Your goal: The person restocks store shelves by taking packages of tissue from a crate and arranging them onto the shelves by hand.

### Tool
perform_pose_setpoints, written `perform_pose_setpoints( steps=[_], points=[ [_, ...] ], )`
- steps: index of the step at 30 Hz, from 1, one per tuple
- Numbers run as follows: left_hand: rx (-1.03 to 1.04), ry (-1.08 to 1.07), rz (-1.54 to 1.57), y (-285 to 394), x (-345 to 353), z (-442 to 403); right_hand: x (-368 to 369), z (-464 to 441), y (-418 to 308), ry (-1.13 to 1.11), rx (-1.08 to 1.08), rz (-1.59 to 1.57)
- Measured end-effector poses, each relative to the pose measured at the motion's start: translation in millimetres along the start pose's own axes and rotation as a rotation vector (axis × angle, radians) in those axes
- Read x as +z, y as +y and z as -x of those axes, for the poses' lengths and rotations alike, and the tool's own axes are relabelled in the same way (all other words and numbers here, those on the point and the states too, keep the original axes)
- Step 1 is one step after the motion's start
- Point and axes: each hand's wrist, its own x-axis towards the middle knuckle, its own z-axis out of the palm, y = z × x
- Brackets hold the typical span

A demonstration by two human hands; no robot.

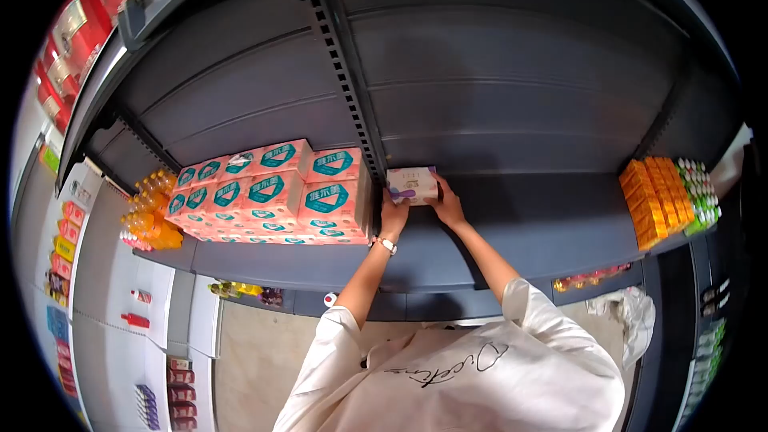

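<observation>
A white and purple tissue pack [413, 182] is at the back of the dark shelf [504, 232], right of the metal upright. My left hand [394, 214] grips its near left side, the wrist wearing a watch. My right hand [447, 203] holds its right side, fingers curled round the corner. Just left of the upright, pink tissue packs [270, 190] with teal labels stand stacked in rows.
Orange drink bottles [150, 212] stand at the shelf's left end. Orange packs [658, 202] and green-and-white bottles [698, 196] are stacked at the right end. A white plastic bag [628, 320] hangs below right. The shelf's front edge crosses under my forearms.
</observation>
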Motion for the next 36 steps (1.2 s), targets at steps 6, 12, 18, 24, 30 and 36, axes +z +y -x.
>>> perform_pose_setpoints(
  steps=[6,12,18,24,30,36],
  points=[
    [0.006,-0.020,0.022,-4,-3,3,1,3,5,-0.041,-0.009,-0.253],
    [0.103,-0.185,0.355,53,-38,89,18,78,-43,0.287,-0.121,0.055],
    [-0.180,-0.234,0.420,-7,-87,221,81,200,-77,-0.203,-0.099,-0.191],
    [-0.317,0.038,0.499,17,-215,232,175,174,-154,-0.675,-0.420,-0.172],
    [-0.293,0.515,0.327,-31,-359,283,334,217,-262,-0.907,-0.631,-0.362],
    [-0.412,0.814,0.220,-60,-515,396,463,337,-347,-1.470,-0.346,-0.609]
  ],
)
